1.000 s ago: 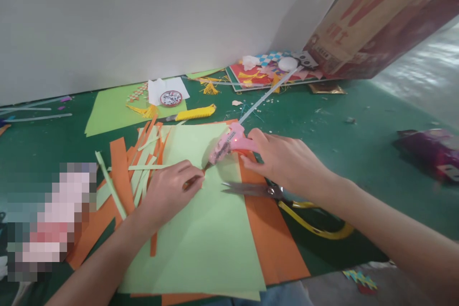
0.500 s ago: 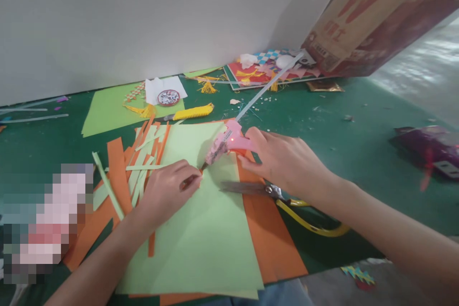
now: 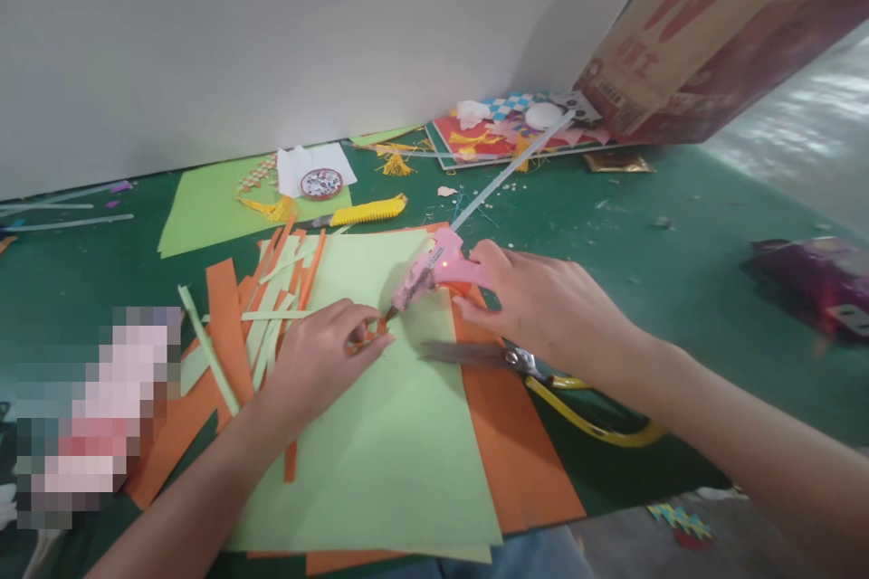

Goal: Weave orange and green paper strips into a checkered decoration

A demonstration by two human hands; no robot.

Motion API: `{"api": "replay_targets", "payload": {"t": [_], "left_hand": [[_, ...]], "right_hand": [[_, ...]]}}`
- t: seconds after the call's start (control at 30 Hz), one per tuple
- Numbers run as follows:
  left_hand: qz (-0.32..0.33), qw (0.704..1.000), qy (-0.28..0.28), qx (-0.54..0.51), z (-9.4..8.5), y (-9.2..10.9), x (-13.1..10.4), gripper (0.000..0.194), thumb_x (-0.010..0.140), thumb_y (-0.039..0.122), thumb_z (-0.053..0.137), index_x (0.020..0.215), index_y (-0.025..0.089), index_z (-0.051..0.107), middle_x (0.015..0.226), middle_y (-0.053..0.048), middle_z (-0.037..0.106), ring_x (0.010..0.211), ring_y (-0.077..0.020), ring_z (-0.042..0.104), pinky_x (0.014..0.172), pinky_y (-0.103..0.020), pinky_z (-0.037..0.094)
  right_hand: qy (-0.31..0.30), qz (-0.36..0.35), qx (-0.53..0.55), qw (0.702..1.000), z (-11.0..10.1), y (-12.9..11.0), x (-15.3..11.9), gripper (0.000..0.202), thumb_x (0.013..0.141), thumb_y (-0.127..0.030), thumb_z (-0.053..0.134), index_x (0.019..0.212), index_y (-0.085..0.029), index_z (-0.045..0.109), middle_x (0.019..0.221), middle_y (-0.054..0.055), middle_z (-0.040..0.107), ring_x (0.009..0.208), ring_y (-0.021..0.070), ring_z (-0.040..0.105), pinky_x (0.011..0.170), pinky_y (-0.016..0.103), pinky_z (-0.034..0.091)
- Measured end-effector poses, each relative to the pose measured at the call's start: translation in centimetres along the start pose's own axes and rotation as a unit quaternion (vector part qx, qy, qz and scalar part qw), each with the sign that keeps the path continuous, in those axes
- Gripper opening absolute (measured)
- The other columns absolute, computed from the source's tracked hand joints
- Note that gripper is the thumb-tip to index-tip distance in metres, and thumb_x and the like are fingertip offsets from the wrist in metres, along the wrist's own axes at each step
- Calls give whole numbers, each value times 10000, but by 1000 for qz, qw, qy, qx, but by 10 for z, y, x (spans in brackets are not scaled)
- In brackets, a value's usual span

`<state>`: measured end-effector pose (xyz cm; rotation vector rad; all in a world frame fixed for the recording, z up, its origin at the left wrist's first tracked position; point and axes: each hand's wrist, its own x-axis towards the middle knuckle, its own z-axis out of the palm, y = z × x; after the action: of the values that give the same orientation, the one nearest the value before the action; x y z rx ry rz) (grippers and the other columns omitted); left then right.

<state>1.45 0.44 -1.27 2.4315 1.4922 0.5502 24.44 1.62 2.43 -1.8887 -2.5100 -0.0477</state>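
Note:
My right hand (image 3: 543, 298) is closed around the handle of a pink hot glue gun (image 3: 444, 261), whose small light glows and from whose back a long clear glue stick (image 3: 512, 170) sticks out. Between the thumb and fingers of my left hand (image 3: 326, 344) is a small woven paper piece (image 3: 367, 335) in orange and green, partly hidden. The glue gun's dark nozzle points down at its edge, touching or very close. Both hands are above light green paper sheets (image 3: 400, 461), stacked over orange paper (image 3: 522, 452). Scissors (image 3: 516, 360) with yellow handles lie under my right wrist.
Orange and green paper strips (image 3: 272, 308) are heaped left of the sheets. Beyond them lie a yellow utility knife (image 3: 370, 210), a round tin of small beads (image 3: 321, 184) and yellow tassels (image 3: 272, 208). A paper bag (image 3: 706, 36) stands back right; a purple packet (image 3: 815, 285) lies right.
My left hand has turned and its fingers have parted a little, so more of the woven piece shows. The glue gun stays almost in place.

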Motion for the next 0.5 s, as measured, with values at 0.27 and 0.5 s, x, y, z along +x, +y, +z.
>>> {"api": "replay_targets", "payload": {"t": [0.27, 0.5], "left_hand": [[14, 1000, 5, 9, 2, -1, 0, 184, 852, 366, 555, 887, 209, 645, 742, 3, 636, 559, -90, 538, 559, -215, 400], [4, 1000, 6, 1, 0, 3, 1, 106, 834, 272, 555, 809, 205, 634, 704, 22, 620, 527, -78, 520, 526, -205, 381]], "right_hand": [[-12, 8, 2, 1000, 0, -1, 0, 273, 856, -419, 423, 936, -174, 515, 674, 62, 608, 556, 182, 524, 465, 265, 214], [2, 24, -1, 1000, -4, 0, 0, 252, 830, -428, 450, 873, -183, 488, 609, 35, 561, 515, 167, 501, 457, 244, 206]]}}
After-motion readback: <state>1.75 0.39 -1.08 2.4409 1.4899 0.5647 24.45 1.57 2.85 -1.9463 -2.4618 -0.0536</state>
